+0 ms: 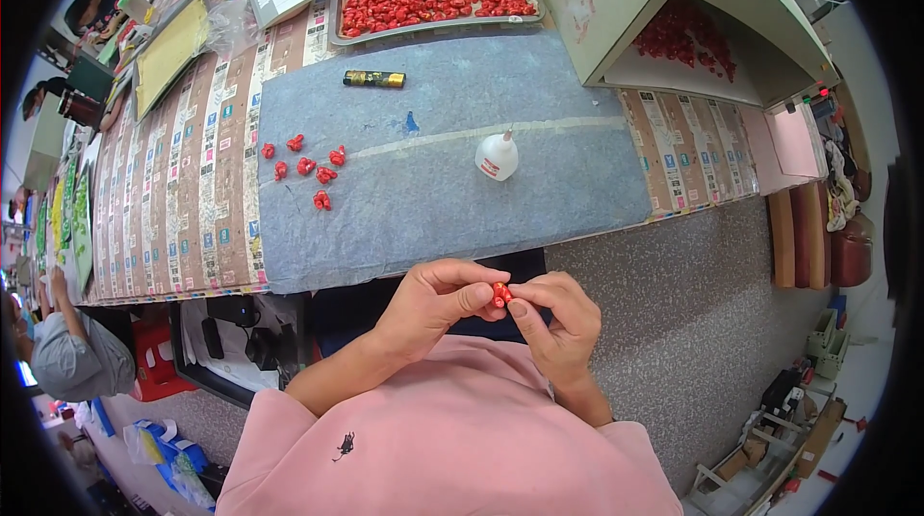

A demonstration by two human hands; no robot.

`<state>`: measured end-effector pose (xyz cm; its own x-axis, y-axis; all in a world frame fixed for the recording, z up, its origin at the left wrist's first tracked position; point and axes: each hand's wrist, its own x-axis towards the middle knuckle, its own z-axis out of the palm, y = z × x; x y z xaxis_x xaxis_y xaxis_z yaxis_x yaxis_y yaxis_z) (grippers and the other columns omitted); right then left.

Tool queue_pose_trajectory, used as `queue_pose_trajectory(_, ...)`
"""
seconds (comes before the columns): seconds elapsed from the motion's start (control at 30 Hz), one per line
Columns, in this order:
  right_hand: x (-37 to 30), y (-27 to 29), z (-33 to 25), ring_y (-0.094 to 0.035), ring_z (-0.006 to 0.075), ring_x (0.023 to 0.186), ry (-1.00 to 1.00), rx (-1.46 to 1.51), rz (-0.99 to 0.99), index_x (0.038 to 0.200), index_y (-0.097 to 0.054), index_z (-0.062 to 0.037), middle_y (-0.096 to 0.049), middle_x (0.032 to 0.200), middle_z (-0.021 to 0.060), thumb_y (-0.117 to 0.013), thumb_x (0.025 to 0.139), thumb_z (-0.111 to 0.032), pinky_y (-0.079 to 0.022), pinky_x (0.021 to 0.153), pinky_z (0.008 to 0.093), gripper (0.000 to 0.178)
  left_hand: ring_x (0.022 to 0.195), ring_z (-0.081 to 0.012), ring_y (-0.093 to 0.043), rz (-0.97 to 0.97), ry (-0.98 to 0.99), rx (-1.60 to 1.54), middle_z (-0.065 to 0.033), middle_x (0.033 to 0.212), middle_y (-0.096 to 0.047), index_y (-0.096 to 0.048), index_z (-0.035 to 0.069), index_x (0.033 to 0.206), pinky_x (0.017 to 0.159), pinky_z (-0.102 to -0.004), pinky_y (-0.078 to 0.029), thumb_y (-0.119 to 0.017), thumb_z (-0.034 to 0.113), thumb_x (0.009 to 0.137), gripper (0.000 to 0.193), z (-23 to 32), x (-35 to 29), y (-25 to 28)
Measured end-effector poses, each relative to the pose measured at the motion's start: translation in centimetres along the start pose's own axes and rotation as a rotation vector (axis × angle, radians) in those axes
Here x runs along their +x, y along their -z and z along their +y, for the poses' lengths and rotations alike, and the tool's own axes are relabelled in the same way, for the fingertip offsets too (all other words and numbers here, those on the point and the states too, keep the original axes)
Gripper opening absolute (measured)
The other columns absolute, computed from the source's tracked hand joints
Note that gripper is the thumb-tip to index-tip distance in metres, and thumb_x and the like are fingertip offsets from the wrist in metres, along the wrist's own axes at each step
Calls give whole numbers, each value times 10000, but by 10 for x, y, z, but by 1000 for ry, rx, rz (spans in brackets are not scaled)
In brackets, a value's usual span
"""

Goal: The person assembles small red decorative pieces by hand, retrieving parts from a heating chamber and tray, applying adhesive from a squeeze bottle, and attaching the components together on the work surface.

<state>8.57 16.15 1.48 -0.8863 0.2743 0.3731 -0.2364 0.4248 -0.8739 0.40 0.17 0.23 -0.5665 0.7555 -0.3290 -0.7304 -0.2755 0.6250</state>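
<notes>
Left hand (428,309), right hand (560,323): both pinching one red piece (500,297).
Seven loose pieces (306,166) on blue mat (414,203), white bottle (497,158) to their right; loaded tray (532,19) beyond.

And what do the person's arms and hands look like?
The left hand and right hand are bare, with no gloves. The pink shirt has short, plain sleeves, leaving both forearms uncovered. A small black motif marks its front.
</notes>
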Motion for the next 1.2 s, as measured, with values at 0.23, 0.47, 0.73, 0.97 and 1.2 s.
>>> queue_pose_trajectory(0.23, -1, -2, 1, -591, 171, 657, 49, 7, 32, 869, -671, 7, -644, 783, 100, -709, 786, -48, -439, 552, 253, 107, 808, -173, -652, -16, 31, -30, -119, 927, -663, -660, -8, 1039, 744, -274, -547, -639, 80, 868, 194, 3, 1, -1)
queue_pose_trajectory(0.47, -3, -2, 2, -581, 160, 664, -7, 58, 15, 875, -675, 11, -639, 787, 99, -706, 790, -40, -425, 548, 246, 104, 754, -178, -644, -26, 155, -125, -109, 900, -661, -681, 17, 979, 705, -295, -539, -668, 72, 842, 148, 5, 3, 3)
queue_pose_trajectory(0.73, -2, -1, 2, -583, 161, 676, -17, 65, 7, 872, -677, 11, -638, 794, 100, -709, 787, -37, -433, 560, 242, 103, 756, -169, -642, -63, 203, -169, -96, 894, -660, -666, 28, 947, 707, -293, -545, -666, 74, 845, 112, 6, 6, 4)
queue_pose_trajectory(0.97, -2, 0, 1, -582, 162, 676, -9, 76, -3, 870, -677, 8, -638, 796, 100, -713, 780, -31, -439, 563, 245, 105, 752, -168, -634, -84, 207, -163, -95, 887, -658, -644, 24, 956, 711, -288, -544, -667, 85, 846, 127, 6, 6, 4)
queue_pose_trajectory(1.2, -3, 1, 0, -573, 159, 665, -16, 72, -8, 860, -678, 7, -635, 780, 96, -716, 775, -27, -430, 554, 245, 98, 751, -174, -634, -97, 219, -159, -96, 886, -657, -636, 25, 973, 718, -292, -538, -673, 88, 842, 150, 6, 6, 4)
